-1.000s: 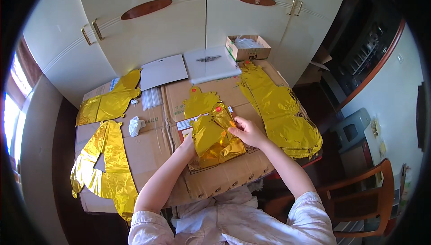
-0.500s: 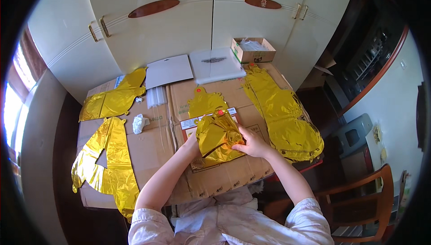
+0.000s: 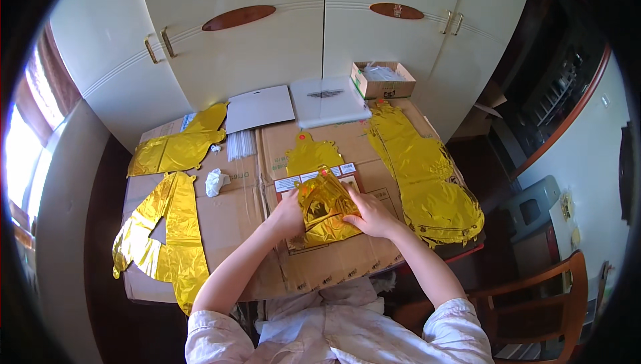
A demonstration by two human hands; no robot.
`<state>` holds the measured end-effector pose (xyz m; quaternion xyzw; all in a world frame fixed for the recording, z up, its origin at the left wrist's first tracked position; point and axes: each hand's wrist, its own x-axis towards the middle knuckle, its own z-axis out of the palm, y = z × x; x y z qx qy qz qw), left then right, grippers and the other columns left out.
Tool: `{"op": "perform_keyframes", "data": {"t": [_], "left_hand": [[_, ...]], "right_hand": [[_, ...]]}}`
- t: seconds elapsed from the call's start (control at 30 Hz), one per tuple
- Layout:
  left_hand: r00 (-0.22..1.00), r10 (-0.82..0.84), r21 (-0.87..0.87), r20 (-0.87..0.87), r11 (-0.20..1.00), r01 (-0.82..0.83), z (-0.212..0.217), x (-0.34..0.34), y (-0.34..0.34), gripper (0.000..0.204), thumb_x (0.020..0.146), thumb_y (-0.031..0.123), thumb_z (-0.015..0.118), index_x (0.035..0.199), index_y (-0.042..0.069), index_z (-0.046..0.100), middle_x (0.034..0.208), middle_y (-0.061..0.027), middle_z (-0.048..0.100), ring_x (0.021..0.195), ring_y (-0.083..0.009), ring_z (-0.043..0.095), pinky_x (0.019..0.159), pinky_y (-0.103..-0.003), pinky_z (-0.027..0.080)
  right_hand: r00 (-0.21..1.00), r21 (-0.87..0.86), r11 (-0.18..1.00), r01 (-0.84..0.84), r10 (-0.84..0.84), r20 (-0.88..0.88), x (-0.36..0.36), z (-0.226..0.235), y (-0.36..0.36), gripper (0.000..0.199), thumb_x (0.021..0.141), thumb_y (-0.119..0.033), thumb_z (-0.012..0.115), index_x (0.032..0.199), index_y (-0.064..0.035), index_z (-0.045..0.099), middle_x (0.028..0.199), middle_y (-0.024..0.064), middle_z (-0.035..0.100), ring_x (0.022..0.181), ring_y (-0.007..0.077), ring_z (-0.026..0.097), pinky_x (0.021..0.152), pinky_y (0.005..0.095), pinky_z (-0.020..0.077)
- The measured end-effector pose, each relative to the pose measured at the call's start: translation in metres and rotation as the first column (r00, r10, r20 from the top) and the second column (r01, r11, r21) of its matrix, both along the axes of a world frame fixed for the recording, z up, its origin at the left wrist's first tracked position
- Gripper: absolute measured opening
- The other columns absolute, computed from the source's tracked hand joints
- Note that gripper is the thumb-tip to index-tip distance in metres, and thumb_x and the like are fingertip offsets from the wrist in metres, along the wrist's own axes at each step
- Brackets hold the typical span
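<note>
A shiny gold foil balloon (image 3: pixel 327 225), flat and partly folded, lies between my two hands near the front middle of the table. My left hand (image 3: pixel 287 216) grips its left side; most of those fingers are hidden behind the wrist and foil. On the opposite edge my right hand (image 3: pixel 371 214) is closed, thumb on top and fingers beneath. Under the foil is a flat red-and-white printed packet (image 3: pixel 286 184), largely covered. Just beyond it, another flat gold foil piece (image 3: pixel 311 155) with a red dot on its tab lies on the cardboard.
Cardboard (image 3: pixel 260 257) covers the table. Large gold foil balloons lie at right (image 3: pixel 427 177), front left (image 3: pixel 167 230) and back left (image 3: pixel 180 144). Behind are crumpled tissue (image 3: pixel 215 182), clear straws (image 3: pixel 241 145), a white card (image 3: pixel 260 108), a clear plastic bag (image 3: pixel 330 100) and an open box (image 3: pixel 384 82).
The foil balloon between my hands has been pressed lower and folded flatter. My left hand has come further over its left side. The view has shifted slightly.
</note>
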<state>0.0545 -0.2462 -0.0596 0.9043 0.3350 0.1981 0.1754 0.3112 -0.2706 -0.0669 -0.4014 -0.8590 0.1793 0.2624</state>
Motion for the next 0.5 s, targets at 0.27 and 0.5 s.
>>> {"op": "perform_keyframes", "data": {"t": [0.27,0.5], "left_hand": [[0.975,0.141,-0.194,0.170,0.975,-0.107,0.025,-0.023,-0.061,0.037,0.077,0.029,0.072,0.095,-0.004,0.067,0.106,-0.0190,0.055,0.105,-0.0372,0.049,0.092,-0.042,0.044],[0.930,0.354,-0.118,0.093,0.932,-0.343,0.010,-0.009,-0.066,0.032,0.079,0.028,0.072,0.076,-0.004,0.067,0.099,-0.0163,0.058,0.093,-0.0336,0.052,0.086,-0.042,0.045]], "right_hand": [[1.000,-0.104,0.994,0.017,-0.016,0.013,0.000,0.008,-0.002,0.087,0.086,-0.021,0.069,0.152,-0.0077,0.014,0.113,0.0241,0.059,0.104,0.0420,0.057,0.091,0.0477,0.0439],[0.999,-0.106,0.994,0.038,-0.037,0.013,0.000,0.009,-0.003,0.072,0.088,-0.026,0.067,0.144,0.0023,0.031,0.116,0.0264,0.059,0.108,0.0422,0.057,0.093,0.0469,0.0449]]}}
